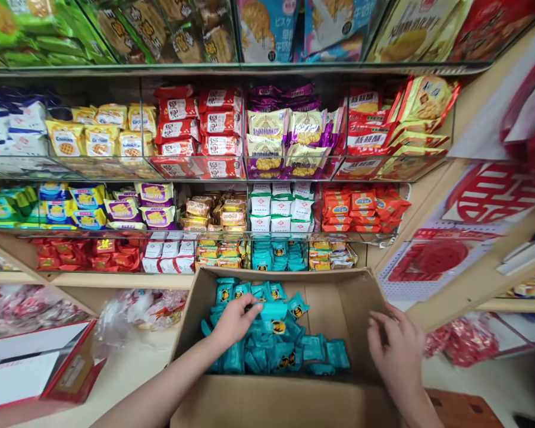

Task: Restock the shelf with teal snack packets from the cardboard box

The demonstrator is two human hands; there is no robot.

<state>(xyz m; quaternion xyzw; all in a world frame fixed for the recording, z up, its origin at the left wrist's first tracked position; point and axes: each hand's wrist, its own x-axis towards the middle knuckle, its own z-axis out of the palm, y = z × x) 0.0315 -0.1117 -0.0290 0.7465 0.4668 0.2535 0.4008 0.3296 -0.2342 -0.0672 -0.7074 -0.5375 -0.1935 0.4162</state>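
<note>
A cardboard box (pixel 339 297) stands open in front of me, with a heap of small teal snack packets (pixel 267 353) inside, mostly toward its left and front. My left hand (pixel 234 321) reaches over the heap, thumb and fingertips pinched at the edge of one teal packet (pixel 274 311). At the box's right side is my right hand (pixel 396 351), its fingers loosely bent and apart, with nothing visible in them. Whether it touches the box's wall I cannot tell.
Beyond the box, shelves with clear dividers hold rows of wrapped snacks, including teal packets (pixel 279 255) in the lowest row. A red-edged carton (pixel 66 368) and plastic bags (pixel 138 309) lie left. Red paper decorations (pixel 432 255) hang right, above a reddish-brown stool (pixel 463 407).
</note>
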